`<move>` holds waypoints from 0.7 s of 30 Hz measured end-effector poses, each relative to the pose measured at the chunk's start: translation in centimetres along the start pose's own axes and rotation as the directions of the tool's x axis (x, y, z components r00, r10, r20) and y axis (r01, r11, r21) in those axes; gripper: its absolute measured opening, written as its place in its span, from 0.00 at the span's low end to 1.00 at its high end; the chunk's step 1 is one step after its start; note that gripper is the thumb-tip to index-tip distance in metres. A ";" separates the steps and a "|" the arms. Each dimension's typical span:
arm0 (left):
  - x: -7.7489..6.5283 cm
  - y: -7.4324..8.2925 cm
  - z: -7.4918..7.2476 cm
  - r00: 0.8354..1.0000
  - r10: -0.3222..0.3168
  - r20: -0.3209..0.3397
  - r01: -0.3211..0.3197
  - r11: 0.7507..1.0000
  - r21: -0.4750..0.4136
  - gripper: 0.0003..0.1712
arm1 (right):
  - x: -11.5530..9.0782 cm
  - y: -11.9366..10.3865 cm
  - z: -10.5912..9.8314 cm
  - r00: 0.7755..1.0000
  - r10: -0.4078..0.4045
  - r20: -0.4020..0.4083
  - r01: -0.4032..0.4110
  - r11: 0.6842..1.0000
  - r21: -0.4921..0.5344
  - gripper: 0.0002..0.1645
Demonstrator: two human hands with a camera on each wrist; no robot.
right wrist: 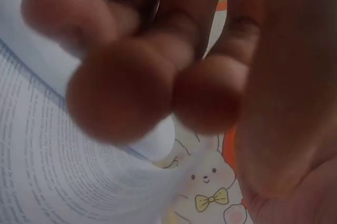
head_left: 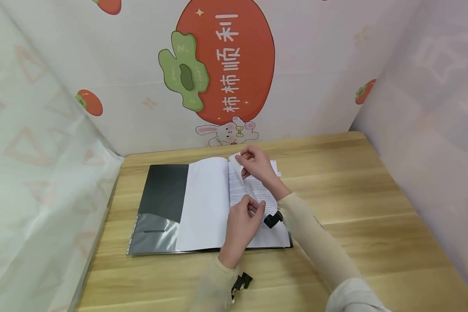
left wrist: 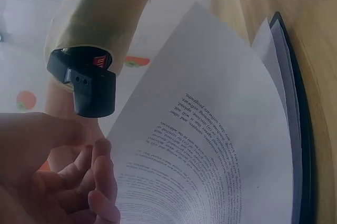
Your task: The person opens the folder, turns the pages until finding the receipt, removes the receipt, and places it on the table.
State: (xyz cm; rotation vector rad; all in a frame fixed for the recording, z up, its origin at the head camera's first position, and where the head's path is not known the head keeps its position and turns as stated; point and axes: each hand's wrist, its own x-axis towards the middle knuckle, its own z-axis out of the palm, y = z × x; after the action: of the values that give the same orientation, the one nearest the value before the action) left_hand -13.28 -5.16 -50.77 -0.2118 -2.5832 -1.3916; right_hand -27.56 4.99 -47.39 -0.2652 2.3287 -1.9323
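An open black folder (head_left: 167, 184) lies on the wooden table, holding a stack of white sheets. Its left-hand page (head_left: 206, 199) is blank; the right-hand pages carry small print. My right hand (head_left: 255, 162) pinches a lifted page (head_left: 235, 164) near its top edge. That printed page (left wrist: 210, 129) curves upward in the left wrist view. Lower down, my left hand (head_left: 245, 221) hovers by the page's lower part, fingers loosely curled, with a gap between thumb and forefinger. Blurred fingers (right wrist: 126, 92) fill the right wrist view, hiding the pinch itself.
Black wrist cameras (head_left: 273, 219) sit on both sleeves. A clear plastic pocket (head_left: 156, 234) covers the folder's lower left. Behind the wooden table (head_left: 335, 182) hangs a white cloth backdrop (head_left: 308, 86) with persimmon and rabbit prints, and similar cloth stands at both sides.
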 end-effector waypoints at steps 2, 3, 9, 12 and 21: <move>0.0 -0.1 -0.1 1.000 0.008 -0.010 -0.008 1.000 0.006 0.12 | 0.0 -0.1 0.3 1.000 0.012 0.006 -0.012 1.000 0.016 0.14; 0.0 -0.2 -0.2 1.000 0.009 -0.017 -0.008 1.000 0.012 0.13 | 0.1 -0.2 0.4 1.000 0.018 0.006 -0.018 1.000 0.023 0.15; -0.6 -0.7 -0.1 1.000 -0.017 -0.015 0.017 0.999 0.033 0.14 | 0.2 -0.8 0.4 0.998 0.055 -0.010 -0.055 0.997 0.048 0.15; -1.2 -0.9 -0.3 0.999 -0.035 0.000 0.035 0.999 0.010 0.12 | 0.3 -1.2 0.4 0.998 0.061 -0.012 -0.060 0.997 0.058 0.15; -3.0 -1.0 -2.2 0.998 -0.068 -0.008 0.067 0.996 -0.064 0.10 | 0.7 -1.7 -0.2 0.998 0.062 -0.027 -0.058 0.988 0.141 0.16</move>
State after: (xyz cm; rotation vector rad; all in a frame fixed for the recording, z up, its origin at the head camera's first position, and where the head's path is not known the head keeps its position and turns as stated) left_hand -10.31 -7.66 -51.15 -0.1274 -2.5626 -1.4953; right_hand -28.14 4.75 -45.66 -0.1517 2.1797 -2.0730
